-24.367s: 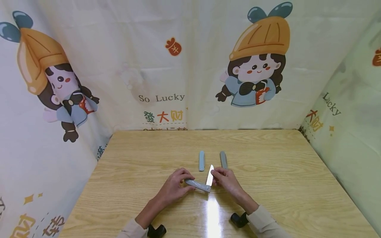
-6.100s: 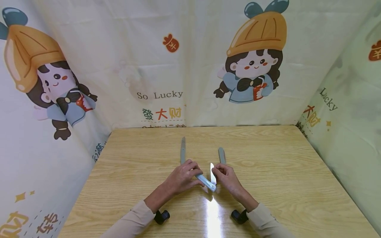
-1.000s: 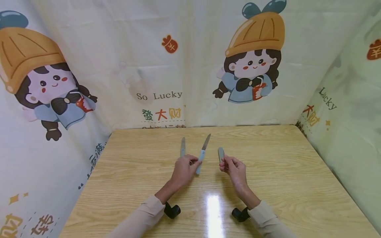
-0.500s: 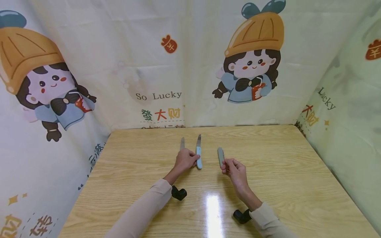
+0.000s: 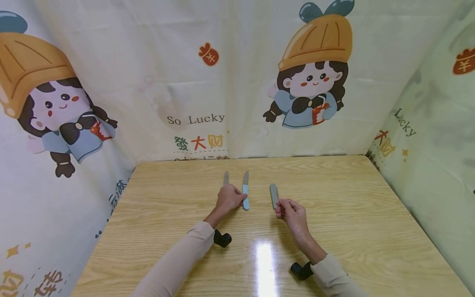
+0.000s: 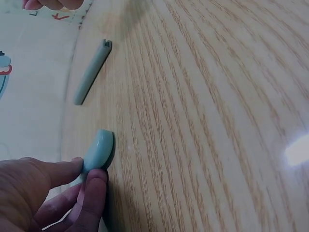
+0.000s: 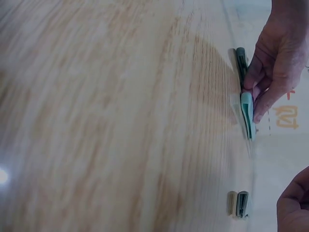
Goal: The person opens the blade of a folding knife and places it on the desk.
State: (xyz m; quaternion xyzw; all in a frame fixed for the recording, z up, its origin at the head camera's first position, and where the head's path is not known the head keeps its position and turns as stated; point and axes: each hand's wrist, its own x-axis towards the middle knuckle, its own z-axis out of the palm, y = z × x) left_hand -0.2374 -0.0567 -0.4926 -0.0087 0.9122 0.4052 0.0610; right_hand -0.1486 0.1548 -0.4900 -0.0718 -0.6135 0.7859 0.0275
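In the head view a light blue folding knife (image 5: 245,199) lies with its blade out, pointing at the back wall. My left hand (image 5: 229,197) pinches its handle between thumb and fingers; the left wrist view shows the handle's rounded end (image 6: 100,147) sticking out past the fingertips. Just left of it is a grey unfolded knife, its blade (image 5: 226,178) showing and its handle hidden behind my left hand. A folded grey-green knife (image 5: 273,195) lies to the right. My right hand (image 5: 293,214) hovers beside its near end, fingers loosely curled and holding nothing.
The wooden table (image 5: 334,231) ends at a printed cloth (image 5: 156,82) that hangs behind it and along both sides. A bright reflection shines on the tabletop near the front. Black wrist cameras (image 5: 301,271) sit on both wrists.
My left hand has brought the light blue knife left and straightened it, setting it down beside the grey unfolded one. The right hand has shifted slightly nearer me. Earlier, both hands held the knife half unfolded.
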